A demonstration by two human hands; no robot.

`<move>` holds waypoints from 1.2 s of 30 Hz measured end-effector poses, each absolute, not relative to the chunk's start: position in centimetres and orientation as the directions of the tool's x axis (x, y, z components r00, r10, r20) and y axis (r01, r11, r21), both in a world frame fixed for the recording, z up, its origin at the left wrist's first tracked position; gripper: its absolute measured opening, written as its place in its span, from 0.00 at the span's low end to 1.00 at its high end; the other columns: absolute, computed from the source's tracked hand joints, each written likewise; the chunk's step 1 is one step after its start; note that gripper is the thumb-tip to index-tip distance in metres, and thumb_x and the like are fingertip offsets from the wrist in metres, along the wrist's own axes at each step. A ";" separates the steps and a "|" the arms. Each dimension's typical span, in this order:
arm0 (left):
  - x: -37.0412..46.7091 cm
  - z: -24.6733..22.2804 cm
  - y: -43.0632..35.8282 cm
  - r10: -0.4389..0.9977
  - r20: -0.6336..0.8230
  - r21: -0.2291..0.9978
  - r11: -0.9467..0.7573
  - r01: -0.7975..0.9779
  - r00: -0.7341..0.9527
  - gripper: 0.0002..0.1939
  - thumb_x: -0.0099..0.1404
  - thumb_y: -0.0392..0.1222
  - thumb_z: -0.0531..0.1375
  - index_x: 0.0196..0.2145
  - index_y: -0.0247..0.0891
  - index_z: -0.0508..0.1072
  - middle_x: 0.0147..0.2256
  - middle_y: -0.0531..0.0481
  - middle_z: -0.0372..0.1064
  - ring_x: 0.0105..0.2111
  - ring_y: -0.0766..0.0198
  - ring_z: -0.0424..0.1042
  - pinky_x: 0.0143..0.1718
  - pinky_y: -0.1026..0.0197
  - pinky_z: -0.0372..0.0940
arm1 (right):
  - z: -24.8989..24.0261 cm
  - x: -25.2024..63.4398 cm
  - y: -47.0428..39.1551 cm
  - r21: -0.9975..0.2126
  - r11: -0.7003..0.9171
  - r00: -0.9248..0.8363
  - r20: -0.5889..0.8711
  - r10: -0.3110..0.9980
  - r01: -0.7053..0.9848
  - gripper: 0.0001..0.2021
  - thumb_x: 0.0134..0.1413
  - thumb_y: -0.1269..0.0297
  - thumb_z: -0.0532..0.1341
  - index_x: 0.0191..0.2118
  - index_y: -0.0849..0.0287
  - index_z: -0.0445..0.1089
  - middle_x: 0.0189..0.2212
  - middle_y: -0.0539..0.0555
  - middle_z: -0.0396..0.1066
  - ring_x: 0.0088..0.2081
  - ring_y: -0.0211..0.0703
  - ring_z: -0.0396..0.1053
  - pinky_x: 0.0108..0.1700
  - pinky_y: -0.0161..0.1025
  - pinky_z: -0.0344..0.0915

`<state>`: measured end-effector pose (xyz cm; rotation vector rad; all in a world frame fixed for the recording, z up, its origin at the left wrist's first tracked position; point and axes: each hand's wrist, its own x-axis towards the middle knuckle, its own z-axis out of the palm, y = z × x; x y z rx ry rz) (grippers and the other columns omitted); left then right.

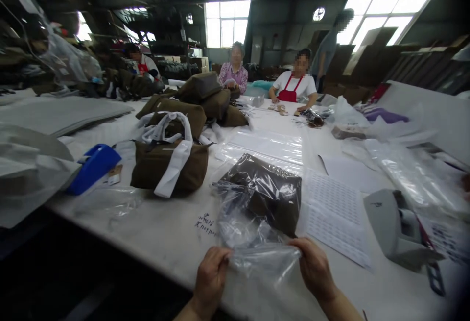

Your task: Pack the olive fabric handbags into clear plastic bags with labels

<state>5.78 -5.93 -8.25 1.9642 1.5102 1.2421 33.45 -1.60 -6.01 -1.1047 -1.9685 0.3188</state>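
Note:
A clear plastic bag (262, 262) lies on the table in front of me, its open end toward me. Inside it is a dark olive handbag (275, 188), seen through the shiny film. My left hand (211, 274) pinches the left corner of the bag's near edge. The right corner is gripped by my right hand (316, 267), so the edge is stretched between them. To the left stands another olive handbag (171, 166), its handles wrapped in white paper. Flat clear plastic bags (270, 144) lie just behind the bagged one.
More olive bags (201, 98) are piled behind. A blue tape dispenser (93, 166) stands at left, a grey tape dispenser (396, 228) at right. Printed sheets (334, 213) lie beside the plastic bag. Across the table, a person in a red apron (293, 86) handles small pieces.

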 end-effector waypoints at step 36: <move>7.1 -8.4 -2.9 0.742 0.502 0.092 -0.556 0.826 0.444 0.24 0.63 0.38 0.54 0.57 0.31 0.60 0.58 0.43 0.59 0.59 0.51 0.55 0.55 0.49 0.59 | -1.9 24.0 -0.6 -0.208 0.407 -0.383 0.148 0.912 0.890 0.10 0.51 0.73 0.62 0.39 0.52 0.67 0.31 0.51 0.65 0.35 0.45 0.63 0.37 0.40 0.59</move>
